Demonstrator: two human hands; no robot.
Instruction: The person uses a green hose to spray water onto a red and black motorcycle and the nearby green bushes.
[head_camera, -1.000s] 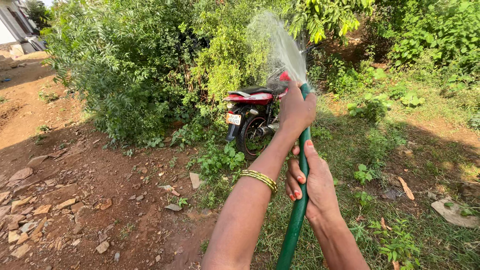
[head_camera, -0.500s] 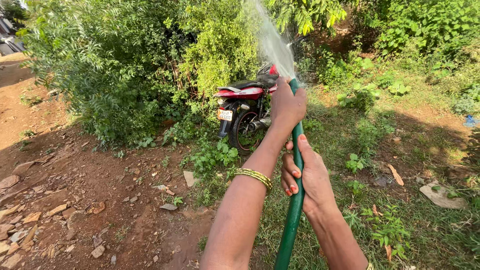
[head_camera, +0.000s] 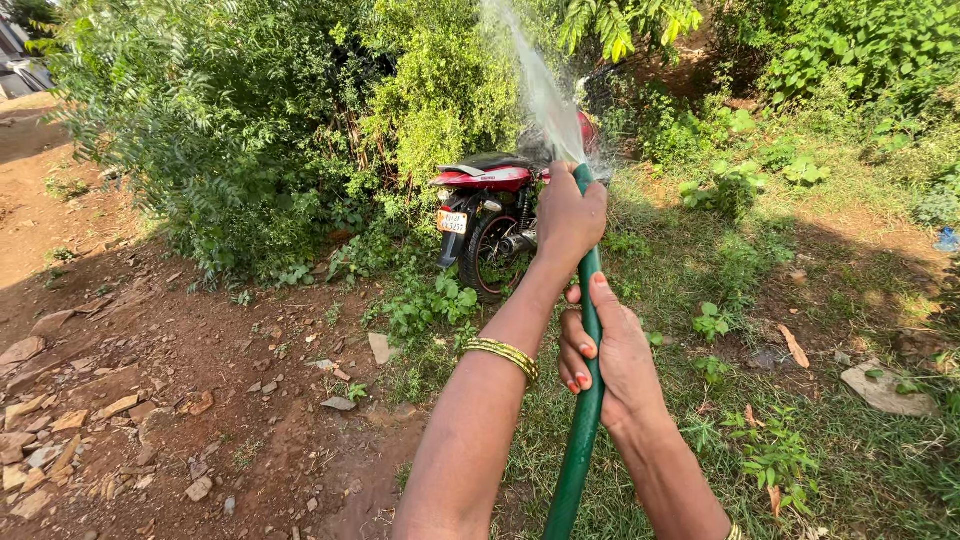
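Both hands clench a green hose (head_camera: 583, 420), left hand (head_camera: 566, 215) at the nozzle, right hand (head_camera: 610, 355) lower, spraying a red motorcycle (head_camera: 485, 215); the hose looks flexible, likely wet and slippery.

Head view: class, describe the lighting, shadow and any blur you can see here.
Head view: strong sunlight on the bushes and both forearms; a broad shadow covers the red soil and grass; the water spray from the green hose is soft and misty; the left hand, right hand and motorcycle look sharp.
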